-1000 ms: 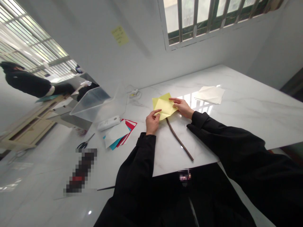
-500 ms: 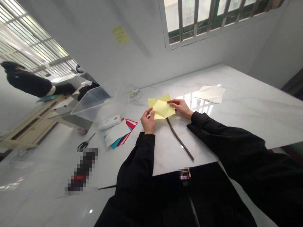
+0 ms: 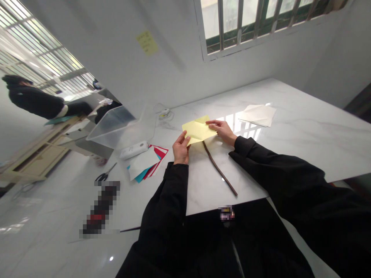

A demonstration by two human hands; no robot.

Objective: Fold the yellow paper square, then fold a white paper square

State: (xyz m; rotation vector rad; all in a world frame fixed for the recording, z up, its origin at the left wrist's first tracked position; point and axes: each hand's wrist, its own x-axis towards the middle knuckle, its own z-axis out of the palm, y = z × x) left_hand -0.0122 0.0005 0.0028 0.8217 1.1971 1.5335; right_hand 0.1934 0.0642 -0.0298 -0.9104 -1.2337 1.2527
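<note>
A creased sheet of yellow paper (image 3: 198, 130) is held up between my two hands above the table. My left hand (image 3: 181, 148) pinches its lower left edge between thumb and fingers. At the right edge, my right hand (image 3: 222, 131) grips the paper, with fingers on its front face. A thin brown stick (image 3: 218, 170) lies on the table below the paper. Its upper end is hidden behind the sheet.
Left of my hands lie coloured paper sheets (image 3: 146, 165), a white device (image 3: 134, 150), scissors (image 3: 106, 173) and a clear plastic bin (image 3: 113, 127). White paper (image 3: 257, 115) lies to the right. A person (image 3: 33, 98) sits at far left. A yellow note (image 3: 147, 42) is on the wall.
The yellow paper has tilted and its outline has flattened, its pointed corners showing less. Both hands have shifted only slightly and still hold it.
</note>
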